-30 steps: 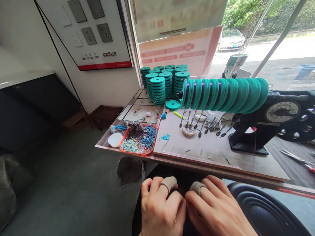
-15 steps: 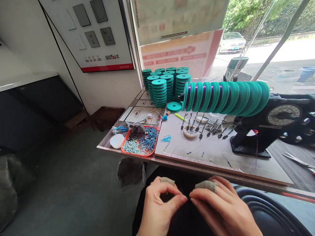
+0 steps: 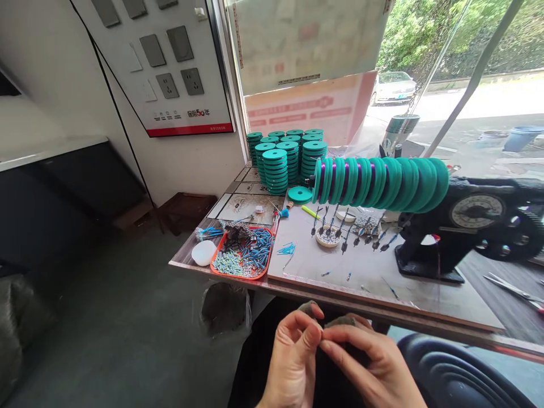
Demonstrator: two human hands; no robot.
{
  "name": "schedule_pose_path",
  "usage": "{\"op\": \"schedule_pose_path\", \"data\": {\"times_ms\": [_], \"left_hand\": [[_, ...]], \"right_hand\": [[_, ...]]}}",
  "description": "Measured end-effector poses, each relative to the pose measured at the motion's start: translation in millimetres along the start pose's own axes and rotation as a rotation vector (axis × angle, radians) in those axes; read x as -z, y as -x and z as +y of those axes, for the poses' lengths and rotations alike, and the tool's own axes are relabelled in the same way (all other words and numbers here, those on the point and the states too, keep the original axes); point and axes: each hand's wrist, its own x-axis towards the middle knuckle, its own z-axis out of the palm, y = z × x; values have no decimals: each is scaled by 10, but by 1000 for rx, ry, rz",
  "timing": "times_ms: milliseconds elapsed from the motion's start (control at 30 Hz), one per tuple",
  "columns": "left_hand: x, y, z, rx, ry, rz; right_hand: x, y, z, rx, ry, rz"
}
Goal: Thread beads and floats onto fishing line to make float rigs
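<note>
Both hands meet at 6 o'clock, low in the view, just under the table [image 3: 425, 317] edge. The left hand [image 3: 293, 362] has its thumb and forefinger pinched together, tip to tip with the right hand [image 3: 374, 368], whose fingers are likewise closed to a pinch; whatever they grip is too small to tell. A cloth wrap covers one finger on each hand. At 12 o'clock from the hands lies a board with small hooks [image 3: 352, 238] and a dish [image 3: 327, 238]. At 10 o'clock sits a red tray [image 3: 242, 258] of beads. Green spools [image 3: 378, 178] line a winder [image 3: 467, 226] at 1 o'clock; spool stacks [image 3: 289, 158] stand at 11 o'clock.
</note>
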Motion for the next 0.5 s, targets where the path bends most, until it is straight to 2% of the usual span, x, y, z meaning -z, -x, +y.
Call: {"op": "schedule_pose_path", "data": {"times_ms": [200, 300, 500], "left_hand": [[10, 1, 4, 14, -54, 21], [51, 17, 22, -18, -126, 46], [99, 28, 73, -45, -254, -33]], "right_hand": [[-14, 11, 51, 22, 1, 49], [18, -2, 53, 44, 23, 26], [-25, 15, 28, 5, -28, 114]]}}
